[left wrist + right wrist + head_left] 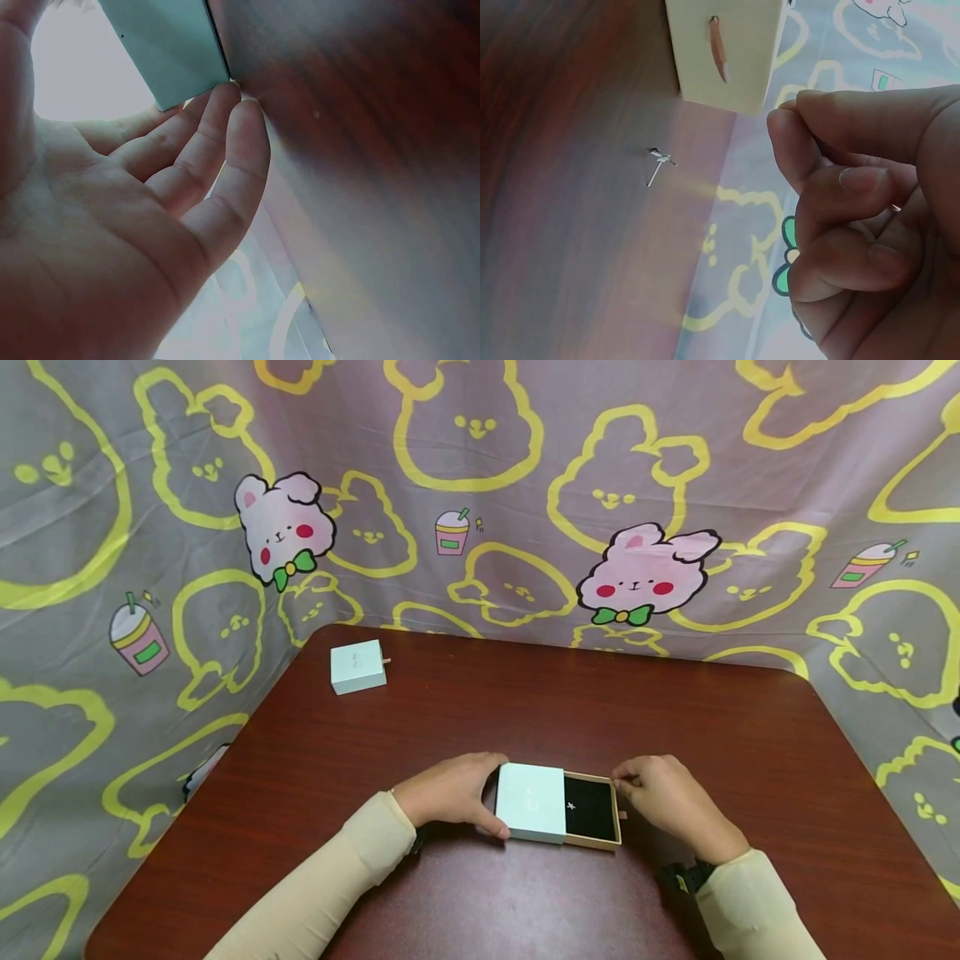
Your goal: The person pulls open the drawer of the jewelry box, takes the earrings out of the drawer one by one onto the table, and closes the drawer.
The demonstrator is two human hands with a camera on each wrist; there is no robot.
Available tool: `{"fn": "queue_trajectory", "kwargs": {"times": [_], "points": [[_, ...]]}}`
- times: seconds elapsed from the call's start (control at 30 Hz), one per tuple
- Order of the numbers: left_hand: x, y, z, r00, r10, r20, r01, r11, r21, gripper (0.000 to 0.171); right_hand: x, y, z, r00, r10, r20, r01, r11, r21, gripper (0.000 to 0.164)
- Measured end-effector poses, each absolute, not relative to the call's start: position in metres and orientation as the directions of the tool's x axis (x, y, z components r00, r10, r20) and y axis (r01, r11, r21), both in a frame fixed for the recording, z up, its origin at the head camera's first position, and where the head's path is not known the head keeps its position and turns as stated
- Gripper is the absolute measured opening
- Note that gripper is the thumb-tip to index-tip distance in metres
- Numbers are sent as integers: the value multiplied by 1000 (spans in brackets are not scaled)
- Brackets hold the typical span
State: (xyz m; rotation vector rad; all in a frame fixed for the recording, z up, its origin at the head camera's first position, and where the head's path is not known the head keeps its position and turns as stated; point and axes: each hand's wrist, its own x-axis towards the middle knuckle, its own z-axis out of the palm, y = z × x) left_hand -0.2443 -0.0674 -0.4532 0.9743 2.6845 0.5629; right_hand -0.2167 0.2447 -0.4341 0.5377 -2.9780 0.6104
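A pale blue sliding jewelry box (531, 800) lies on the table, its tray (592, 846) pulled partly out to the right. The tray has a black lining (591, 817) with a small silver star-shaped piece on it. My left hand (453, 789) grips the box's left end, thumb at the near side; its fingers (191, 157) curl at the box edge. Beside the tray's far right corner is my right hand (663, 793), thumb and index fingertips together, the other fingers curled. Nothing clearly shows between those fingertips. A silver stud earring (658, 159) lies on the table in the right wrist view.
Another pale blue box (357, 667) stands at the table's back left, with a small pull tab. A brown pull tab (718, 49) hangs on the open tray's front. Patterned cloth (510, 527) rises behind the brown table (525, 693) and at its sides.
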Motion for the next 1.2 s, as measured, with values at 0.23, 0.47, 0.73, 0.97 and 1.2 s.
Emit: {"fn": "queue_trajectory", "kwargs": {"times": [0.23, 0.47, 0.73, 0.97, 1.2], "points": [[-245, -67, -454, -750, 657, -80, 570, 703, 426, 102, -217, 242, -432, -937, -332, 113, -349, 854, -386, 7], [-244, -68, -454, -748, 660, -76, 572, 698, 430, 102, -217, 240, -432, -937, -332, 105, -346, 846, -405, 6], [-244, -68, -453, -747, 660, -75, 572, 696, 434, 102, -219, 237, -431, -937, -337, 89, -343, 844, -412, 6], [-244, -68, -453, -745, 663, -69, 574, 691, 439, 102, -219, 235, -429, -936, -343, 77, -343, 846, -409, 6], [-244, -68, -453, -742, 666, -72, 576, 689, 440, 102, -219, 232, -427, -938, -341, 69, -338, 847, -411, 7]]}}
